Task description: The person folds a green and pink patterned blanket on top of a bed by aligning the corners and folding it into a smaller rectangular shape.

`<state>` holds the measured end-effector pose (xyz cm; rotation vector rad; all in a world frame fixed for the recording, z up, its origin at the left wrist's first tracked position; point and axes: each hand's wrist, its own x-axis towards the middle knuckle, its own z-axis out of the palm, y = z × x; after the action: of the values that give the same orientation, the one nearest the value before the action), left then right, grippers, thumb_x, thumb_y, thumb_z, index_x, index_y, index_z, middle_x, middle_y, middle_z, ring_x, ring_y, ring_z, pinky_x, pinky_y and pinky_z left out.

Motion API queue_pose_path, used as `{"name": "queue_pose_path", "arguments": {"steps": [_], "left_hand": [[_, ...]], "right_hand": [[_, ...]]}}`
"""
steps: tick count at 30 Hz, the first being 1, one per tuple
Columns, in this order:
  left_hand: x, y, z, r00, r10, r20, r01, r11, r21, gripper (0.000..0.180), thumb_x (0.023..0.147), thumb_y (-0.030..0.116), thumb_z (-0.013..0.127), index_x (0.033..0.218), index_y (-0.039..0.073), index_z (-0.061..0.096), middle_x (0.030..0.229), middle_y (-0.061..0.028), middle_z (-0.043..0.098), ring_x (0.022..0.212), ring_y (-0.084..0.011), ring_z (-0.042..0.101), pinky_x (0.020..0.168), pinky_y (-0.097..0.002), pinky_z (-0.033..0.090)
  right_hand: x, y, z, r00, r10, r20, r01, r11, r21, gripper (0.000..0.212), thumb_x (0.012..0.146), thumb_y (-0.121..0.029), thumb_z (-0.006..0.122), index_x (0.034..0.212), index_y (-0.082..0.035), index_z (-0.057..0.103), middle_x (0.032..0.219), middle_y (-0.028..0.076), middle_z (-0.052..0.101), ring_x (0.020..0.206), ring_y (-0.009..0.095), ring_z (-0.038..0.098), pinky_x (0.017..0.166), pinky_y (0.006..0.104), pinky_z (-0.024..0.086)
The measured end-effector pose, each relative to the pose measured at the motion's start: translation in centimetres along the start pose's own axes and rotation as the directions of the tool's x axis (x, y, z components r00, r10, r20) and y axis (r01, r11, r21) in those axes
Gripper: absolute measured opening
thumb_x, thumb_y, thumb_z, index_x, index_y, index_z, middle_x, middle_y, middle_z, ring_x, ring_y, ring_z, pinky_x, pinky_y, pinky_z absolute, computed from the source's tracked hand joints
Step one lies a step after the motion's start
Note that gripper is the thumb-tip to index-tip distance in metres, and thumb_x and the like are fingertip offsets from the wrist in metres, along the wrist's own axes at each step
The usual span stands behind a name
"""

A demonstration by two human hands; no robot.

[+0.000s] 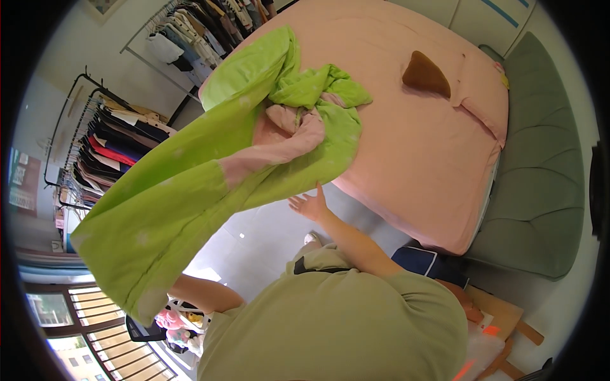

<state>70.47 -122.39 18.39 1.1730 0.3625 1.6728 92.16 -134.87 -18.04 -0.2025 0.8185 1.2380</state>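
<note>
A bright green quilt with a pink reverse side stretches from the bed toward my left side. Its far part lies bunched on the pink sheet, and its near left end is raised in front of me. My left forearm reaches behind that raised end, so the cloth hides my left hand and its fingers. Just below the quilt's lower edge is my right hand, open with the fingers spread. One fingertip comes close to the cloth; whether it touches I cannot tell.
A brown cushion lies on the bed before the grey-green padded headboard. Clothes racks stand at left and far left. A dark blue box sits by the bed's near corner. Stuffed toys are low on my left, near a railed window.
</note>
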Motion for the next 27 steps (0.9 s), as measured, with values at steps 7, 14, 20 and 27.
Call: {"name": "queue_pose_path", "arguments": {"steps": [7,14,20,27], "left_hand": [[1.6,-1.6,-1.3,0.976,-0.142,0.164,0.146,0.989,-0.015,0.045,0.090,0.032,0.038,0.123,0.001,0.042,0.113,-0.0159,0.053,0.098,-0.0255,0.055,0.082,-0.0361,0.049],[0.7,-9.7,1.0,0.736,-0.497,0.460,0.545,0.838,0.031,0.046,0.090,0.033,0.038,0.123,0.001,0.042,0.114,-0.0160,0.052,0.099,-0.0257,0.055,0.082,-0.0365,0.048],[-1.8,-14.6,3.5,0.473,-0.623,0.623,0.711,0.688,0.147,0.046,0.090,0.033,0.037,0.123,0.001,0.042,0.114,-0.0161,0.052,0.099,-0.0259,0.055,0.082,-0.0368,0.048],[-2.8,-15.9,3.8,0.374,-0.648,0.664,0.755,0.628,0.188,0.047,0.090,0.034,0.037,0.123,0.001,0.042,0.115,-0.0162,0.052,0.100,-0.0260,0.055,0.083,-0.0372,0.048]], "right_hand": [[5.6,-4.1,5.4,0.888,-0.374,0.265,0.394,0.919,-0.022,0.042,0.081,-0.024,0.050,0.119,-0.007,0.045,0.108,0.014,0.055,0.100,0.026,0.054,0.085,0.0411,0.046],[-4.6,-7.6,3.0,0.343,-0.908,0.240,0.806,0.154,-0.572,0.034,0.072,-0.005,0.047,0.104,0.002,0.055,0.096,0.010,0.060,0.085,0.021,0.057,0.072,0.0338,0.047],[-15.3,-8.4,-1.4,0.185,-0.917,0.354,0.803,-0.066,-0.592,0.034,0.072,-0.007,0.045,0.102,0.005,0.056,0.093,0.011,0.061,0.085,0.022,0.056,0.075,0.0325,0.045],[-8.8,-9.0,-9.6,-0.141,-0.927,0.347,-0.128,-0.330,-0.935,0.051,0.073,-0.011,0.053,0.122,-0.002,0.040,0.107,0.019,0.054,0.095,0.033,0.054,0.085,0.0392,0.042]]}}
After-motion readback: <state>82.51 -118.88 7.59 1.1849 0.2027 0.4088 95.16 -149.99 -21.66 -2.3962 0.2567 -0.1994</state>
